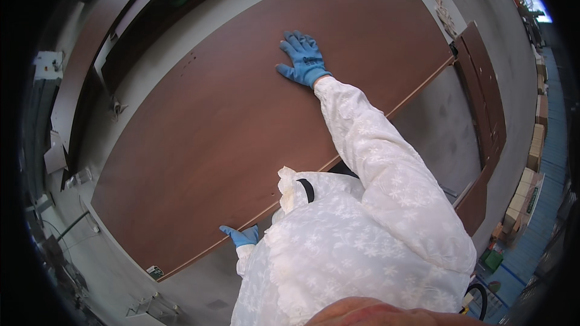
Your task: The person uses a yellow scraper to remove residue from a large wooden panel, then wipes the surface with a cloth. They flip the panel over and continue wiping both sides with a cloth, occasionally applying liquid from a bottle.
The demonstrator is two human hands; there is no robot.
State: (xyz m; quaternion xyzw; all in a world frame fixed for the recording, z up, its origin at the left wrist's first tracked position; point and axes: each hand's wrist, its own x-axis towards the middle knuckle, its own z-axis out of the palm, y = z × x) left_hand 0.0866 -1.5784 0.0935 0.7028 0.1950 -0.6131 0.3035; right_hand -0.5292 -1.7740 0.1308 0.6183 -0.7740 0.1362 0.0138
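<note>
A large reddish-brown wood panel [241, 115] with a pale front edge stretches slantwise across the view. My right hand [302, 59], in a blue work glove, lies flat on its upper face with the fingers spread. Down at the near edge, toward the panel's left end, is my left hand [244, 236], also gloved in blue. Its thumb reaches over the top while the other fingers are hidden below, closed on the edge. A few small dark holes [192, 58] show near the far left edge. White floral sleeves cover my arms.
Right of the panel stands another brown board [479, 90] with holes along it. Long dark and brown boards [99, 42] lie beyond the far left side. Stacked boxes [524, 190] line a blue strip of floor [553, 145] at the far right.
</note>
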